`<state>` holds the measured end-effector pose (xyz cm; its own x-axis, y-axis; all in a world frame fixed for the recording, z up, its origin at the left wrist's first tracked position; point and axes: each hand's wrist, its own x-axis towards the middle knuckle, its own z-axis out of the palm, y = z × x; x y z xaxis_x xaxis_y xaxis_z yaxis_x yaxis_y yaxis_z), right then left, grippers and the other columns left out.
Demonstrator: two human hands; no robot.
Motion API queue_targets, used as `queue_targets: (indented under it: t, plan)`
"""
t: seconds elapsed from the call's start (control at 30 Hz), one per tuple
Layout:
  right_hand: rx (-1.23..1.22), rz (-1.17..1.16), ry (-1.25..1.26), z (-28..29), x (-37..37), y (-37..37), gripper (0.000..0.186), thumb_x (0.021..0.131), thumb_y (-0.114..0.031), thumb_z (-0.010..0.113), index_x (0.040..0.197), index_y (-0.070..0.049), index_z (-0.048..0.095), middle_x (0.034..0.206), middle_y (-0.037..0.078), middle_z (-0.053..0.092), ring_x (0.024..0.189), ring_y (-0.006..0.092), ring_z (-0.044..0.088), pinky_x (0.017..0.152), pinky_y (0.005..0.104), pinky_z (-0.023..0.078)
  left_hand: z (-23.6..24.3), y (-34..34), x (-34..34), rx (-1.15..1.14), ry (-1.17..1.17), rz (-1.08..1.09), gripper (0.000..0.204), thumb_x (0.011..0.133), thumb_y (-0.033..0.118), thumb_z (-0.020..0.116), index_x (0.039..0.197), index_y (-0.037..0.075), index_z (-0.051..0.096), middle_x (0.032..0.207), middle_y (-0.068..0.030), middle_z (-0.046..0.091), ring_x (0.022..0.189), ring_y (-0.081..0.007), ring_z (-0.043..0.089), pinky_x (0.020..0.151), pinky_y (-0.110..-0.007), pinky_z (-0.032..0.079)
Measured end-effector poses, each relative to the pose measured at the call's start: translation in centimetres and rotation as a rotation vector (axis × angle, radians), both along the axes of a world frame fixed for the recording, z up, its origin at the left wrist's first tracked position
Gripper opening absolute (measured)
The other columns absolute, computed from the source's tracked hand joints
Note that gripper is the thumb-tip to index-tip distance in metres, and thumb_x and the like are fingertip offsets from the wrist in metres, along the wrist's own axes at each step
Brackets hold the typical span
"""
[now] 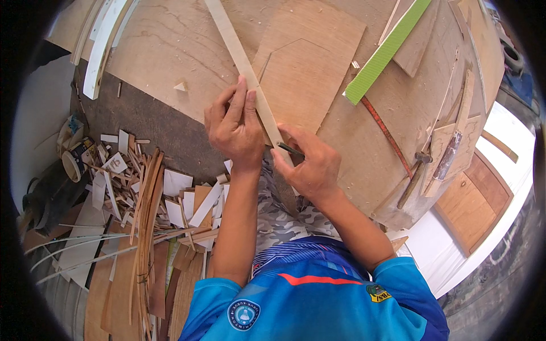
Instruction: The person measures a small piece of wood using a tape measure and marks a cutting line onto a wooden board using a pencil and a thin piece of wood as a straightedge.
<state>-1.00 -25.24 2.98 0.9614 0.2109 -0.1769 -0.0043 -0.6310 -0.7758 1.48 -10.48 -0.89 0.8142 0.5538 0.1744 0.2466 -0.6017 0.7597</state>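
Note:
A long, narrow pale wooden strip (238,50) slants across the worktable, its near end close to my body. My left hand (234,128) grips the strip by its left edge, thumb and fingertips pressed on it. In my right hand (311,163) is a short dark pencil or pen (290,149), its tip on the strip near that end. My right fingers also touch the strip's sides. Partly under the strip lies a plywood panel (318,79) with thin dark lines drawn on it.
To the right lie a green patterned strip (387,54), a rusty red metal strip (387,133) and a hammer (416,170). Curved white-faced pieces (99,62) rest at the table's far left. Wood offcuts (176,182) and bundled thin strips (148,227) are piled at the lower left.

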Motion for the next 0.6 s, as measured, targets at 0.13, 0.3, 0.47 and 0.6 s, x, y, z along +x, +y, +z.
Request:
queue_targets:
  t: [0.13,0.3,0.47,0.6]
  plan:
    - [0.004,0.007,0.017,0.04,-0.02,0.14,0.052,0.079,-0.02,0.089,0.129,-0.017,0.076,0.104,0.008,0.079,0.08,0.0276,0.076,0.072,0.0396,0.06,0.19,0.11,0.0,0.014,0.005,0.009,0.03,0.098,0.01,0.081,0.128,0.007,0.083,0.114,-0.0092,0.079,0.106,-0.023,0.069,0.094,-0.037,0.055]
    - [0.009,-0.012,0.006,-0.34,-0.23,-0.17,0.052,0.078,-0.021,0.09,0.128,-0.016,0.077,0.103,0.009,0.079,0.08,0.0272,0.077,0.072,0.0393,0.061,0.1,0.04,0.04,-0.004,0.015,0.012,0.03,0.097,0.008,0.081,0.128,0.007,0.083,0.112,-0.0086,0.079,0.105,-0.024,0.068,0.094,-0.037,0.054]
    - [0.027,0.001,-0.035,-0.48,-0.12,-0.16,0.053,0.078,-0.021,0.09,0.128,-0.015,0.077,0.11,0.01,0.081,0.083,0.0272,0.078,0.074,0.0392,0.062,-0.31,0.11,-0.01,0.02,-0.02,0.007,0.03,0.098,0.007,0.08,0.127,0.008,0.083,0.11,-0.0082,0.079,0.104,-0.0245,0.068,0.094,-0.038,0.053]
    - [0.013,0.015,0.005,0.13,0.13,-0.21,0.053,0.078,-0.013,0.092,0.128,-0.009,0.077,0.11,0.011,0.081,0.091,0.024,0.081,0.081,0.0348,0.064,-0.33,0.01,-0.02,0.009,-0.03,0.003,0.03,0.098,0.008,0.08,0.128,0.008,0.083,0.11,-0.0081,0.079,0.104,-0.0244,0.067,0.094,-0.038,0.053]
